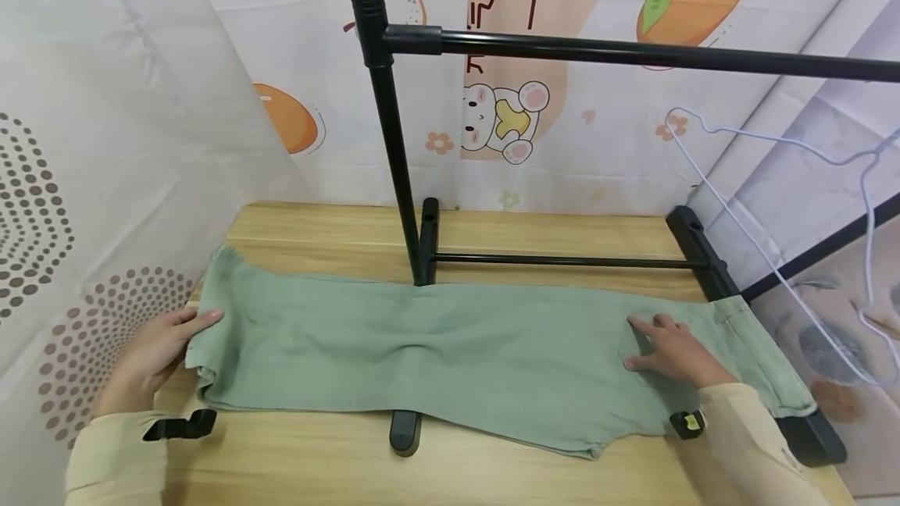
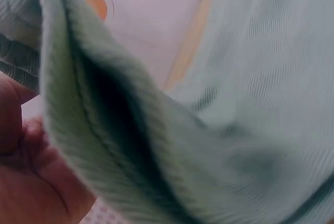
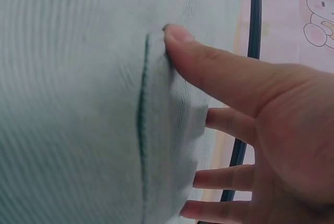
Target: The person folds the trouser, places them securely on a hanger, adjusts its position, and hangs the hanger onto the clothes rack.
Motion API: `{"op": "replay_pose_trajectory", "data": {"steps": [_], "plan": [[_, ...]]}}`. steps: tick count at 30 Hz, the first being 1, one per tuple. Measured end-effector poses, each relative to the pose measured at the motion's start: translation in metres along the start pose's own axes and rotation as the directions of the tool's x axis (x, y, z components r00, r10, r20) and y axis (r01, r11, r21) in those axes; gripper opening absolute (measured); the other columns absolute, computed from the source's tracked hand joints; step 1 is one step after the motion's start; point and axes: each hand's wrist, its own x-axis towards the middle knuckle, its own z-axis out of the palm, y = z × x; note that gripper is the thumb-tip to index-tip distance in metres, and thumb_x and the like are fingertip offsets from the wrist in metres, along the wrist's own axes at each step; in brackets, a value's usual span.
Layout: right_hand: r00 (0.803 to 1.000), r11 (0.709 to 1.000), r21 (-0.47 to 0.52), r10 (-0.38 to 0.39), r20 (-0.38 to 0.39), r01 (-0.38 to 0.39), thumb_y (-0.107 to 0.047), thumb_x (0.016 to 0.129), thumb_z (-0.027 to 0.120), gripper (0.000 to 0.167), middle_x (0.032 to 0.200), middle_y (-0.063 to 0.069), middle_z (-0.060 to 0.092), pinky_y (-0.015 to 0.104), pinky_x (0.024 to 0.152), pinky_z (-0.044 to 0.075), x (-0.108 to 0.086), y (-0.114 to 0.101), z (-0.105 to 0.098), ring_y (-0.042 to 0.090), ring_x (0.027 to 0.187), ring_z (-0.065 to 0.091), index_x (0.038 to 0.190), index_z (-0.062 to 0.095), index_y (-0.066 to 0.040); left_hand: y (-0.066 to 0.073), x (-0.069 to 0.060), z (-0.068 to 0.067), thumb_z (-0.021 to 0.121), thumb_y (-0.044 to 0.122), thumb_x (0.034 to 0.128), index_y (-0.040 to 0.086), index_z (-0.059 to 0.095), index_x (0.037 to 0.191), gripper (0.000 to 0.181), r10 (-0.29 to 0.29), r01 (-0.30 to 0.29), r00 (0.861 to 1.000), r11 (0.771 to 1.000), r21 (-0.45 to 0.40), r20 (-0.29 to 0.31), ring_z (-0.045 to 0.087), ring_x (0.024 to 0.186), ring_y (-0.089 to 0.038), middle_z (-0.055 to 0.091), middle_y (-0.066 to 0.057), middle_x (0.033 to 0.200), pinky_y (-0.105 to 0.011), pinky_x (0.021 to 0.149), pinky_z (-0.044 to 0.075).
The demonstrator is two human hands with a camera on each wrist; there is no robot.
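Green trousers (image 1: pixel 422 358), folded lengthwise, lie across the wooden table with the waistband (image 1: pixel 766 358) at the right and the leg hems at the left. My left hand (image 1: pixel 158 346) grips the hem end, thumb on top and fingers underneath; the left wrist view shows the layered hem edge (image 2: pixel 104 130) lifted beside the palm (image 2: pixel 42 182). My right hand (image 1: pixel 675 354) rests on the upper part near the waistband, fingers spread. In the right wrist view the thumb and fingers of that hand (image 3: pixel 261 130) touch the cloth by a stitched pocket edge (image 3: pixel 156 130).
A black rack (image 1: pixel 397 147) stands on the table (image 1: pixel 323 459), its foot (image 1: pixel 405 432) partly under the trousers and its top bar (image 1: pixel 633 53) running right. A pale wire hanger (image 1: pixel 745 229) is at the right. Printed curtains (image 1: pixel 337 139) surround the table.
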Motion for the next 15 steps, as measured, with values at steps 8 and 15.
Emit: {"op": "replay_pose_trajectory", "data": {"steps": [8, 15], "plan": [[1.0, 1.0, -0.004, 0.0, 0.001, 0.0, -0.054, 0.071, 0.079, 0.097, 0.133, 0.043, 0.037, 0.069, 0.086, 0.042, -0.001, -0.001, 0.0, 0.065, 0.116, 0.039, 0.141, 0.044, 0.003, 0.02, -0.002, 0.02, 0.056, 0.034, 0.0989, 0.003, 0.055, 0.13, 0.044, 0.054, -0.059, 0.998, 0.991, -0.122, -0.041, 0.065, 0.077, 0.003, 0.065, 0.025, 0.084, -0.02, 0.066, 0.056], [1.0, 1.0, 0.001, 0.013, -0.004, -0.013, -0.053, 0.072, 0.079, 0.097, 0.135, 0.043, 0.035, 0.071, 0.088, 0.04, -0.002, -0.003, 0.002, 0.066, 0.119, 0.036, 0.142, 0.043, 0.004, 0.03, -0.003, 0.034, 0.059, 0.033, 0.0977, 0.006, 0.056, 0.127, 0.04, 0.05, -0.061, 0.997, 0.974, -0.217, -0.052, 0.067, 0.078, 0.001, 0.067, 0.021, 0.085, -0.02, 0.067, 0.056]]}}
